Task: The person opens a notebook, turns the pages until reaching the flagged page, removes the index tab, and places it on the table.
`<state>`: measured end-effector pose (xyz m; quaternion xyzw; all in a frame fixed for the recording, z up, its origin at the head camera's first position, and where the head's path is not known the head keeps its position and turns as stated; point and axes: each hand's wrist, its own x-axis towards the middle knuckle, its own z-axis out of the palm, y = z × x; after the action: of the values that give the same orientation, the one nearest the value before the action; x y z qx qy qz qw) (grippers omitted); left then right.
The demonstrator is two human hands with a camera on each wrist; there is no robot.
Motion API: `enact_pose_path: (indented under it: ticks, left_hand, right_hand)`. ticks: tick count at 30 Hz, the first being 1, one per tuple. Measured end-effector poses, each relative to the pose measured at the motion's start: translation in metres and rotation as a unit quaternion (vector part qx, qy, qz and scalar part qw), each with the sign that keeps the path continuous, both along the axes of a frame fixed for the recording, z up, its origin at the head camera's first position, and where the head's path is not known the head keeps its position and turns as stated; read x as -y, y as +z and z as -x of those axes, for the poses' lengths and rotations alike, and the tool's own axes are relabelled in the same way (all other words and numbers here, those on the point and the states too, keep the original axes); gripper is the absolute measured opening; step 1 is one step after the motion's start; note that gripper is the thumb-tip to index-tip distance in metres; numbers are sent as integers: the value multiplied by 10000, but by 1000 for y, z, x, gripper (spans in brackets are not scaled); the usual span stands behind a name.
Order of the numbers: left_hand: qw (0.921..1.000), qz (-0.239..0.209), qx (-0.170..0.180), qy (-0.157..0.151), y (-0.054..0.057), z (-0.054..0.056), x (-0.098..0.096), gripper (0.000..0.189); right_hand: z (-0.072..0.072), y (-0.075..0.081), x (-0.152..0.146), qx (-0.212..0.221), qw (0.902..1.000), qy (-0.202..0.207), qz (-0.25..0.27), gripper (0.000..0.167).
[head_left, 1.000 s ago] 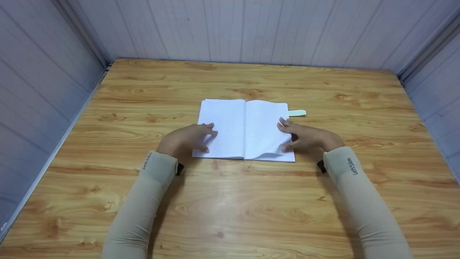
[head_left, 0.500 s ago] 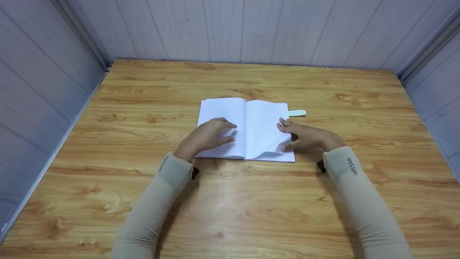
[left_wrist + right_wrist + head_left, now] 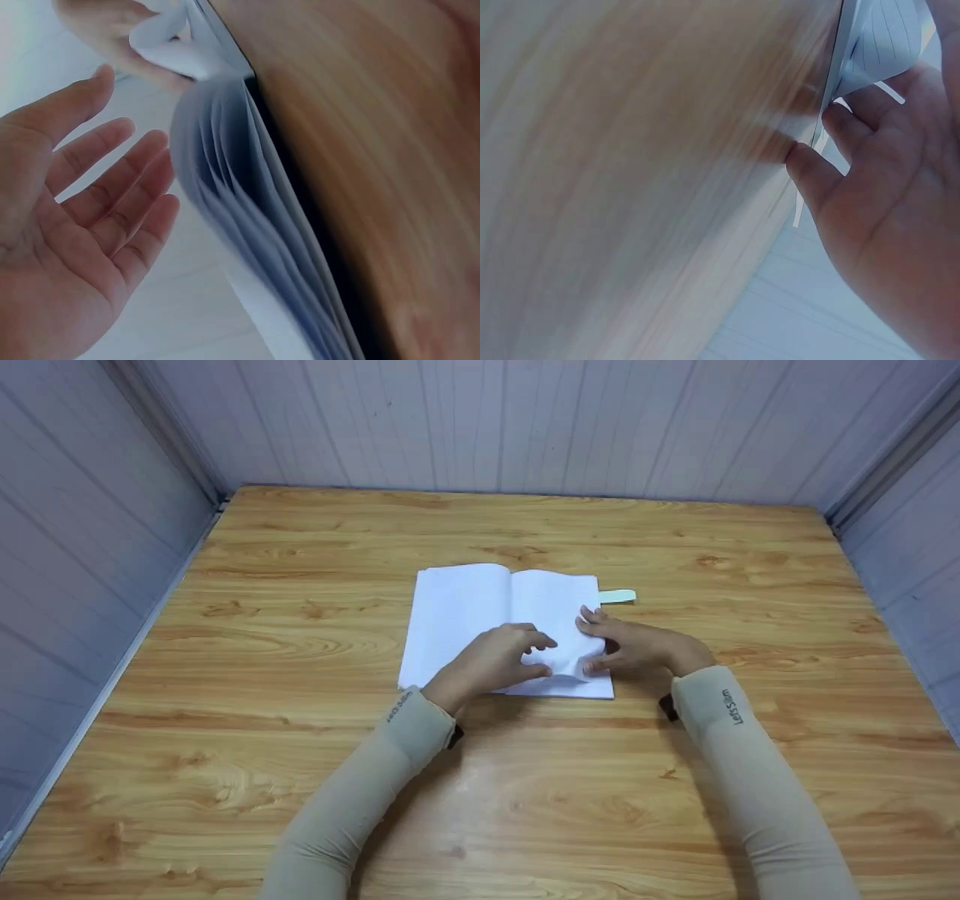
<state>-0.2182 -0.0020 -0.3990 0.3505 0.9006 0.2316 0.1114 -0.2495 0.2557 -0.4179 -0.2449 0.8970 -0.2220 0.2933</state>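
Observation:
A notebook (image 3: 454, 619) with faintly lined white pages lies spread on the wooden table in the head view. At its right half, my right hand (image 3: 634, 645) holds the edge of a page (image 3: 889, 41) between thumb and fingers, and the lower corner of that page curls up. My left hand (image 3: 499, 658) reaches across the notebook's middle, fingers spread, with nothing gripped. In the left wrist view the left hand (image 3: 82, 217) faces the bulging stack of pages (image 3: 217, 150), apart from it. Some right fingertips (image 3: 802, 154) meet the notebook's outer edge.
A pale green strip (image 3: 617, 596) juts from the notebook's right side. The wooden table (image 3: 480, 810) extends around it, bounded by white panelled walls (image 3: 465, 427) at the back and both sides.
My left hand has moved right, from the notebook's left edge to over its middle and right page. The left pages bulge more near the spine. My right hand stays in place.

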Motion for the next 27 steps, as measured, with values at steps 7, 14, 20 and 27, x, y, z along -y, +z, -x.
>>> enact_pose_path:
  ticks: [7,14,20,27]
  left_hand:
    - [9995,91,-20,-290,-5,-2,-16,37]
    - [9988,26,3,-496,-9,0,-23,33]
    - [9986,75,64,-517,-8,2,-24,31]
    - [9990,56,-50,-440,-8,1,-24,31]
  right_hand:
    - [0,-1,0,-5,10000,24,43,89]
    - [0,-1,0,7,10000,9,46,89]
    - [-1,-1,0,-88,9999,75,63,90]
    - [-3,-1,-4,-80,9997,26,217,89]
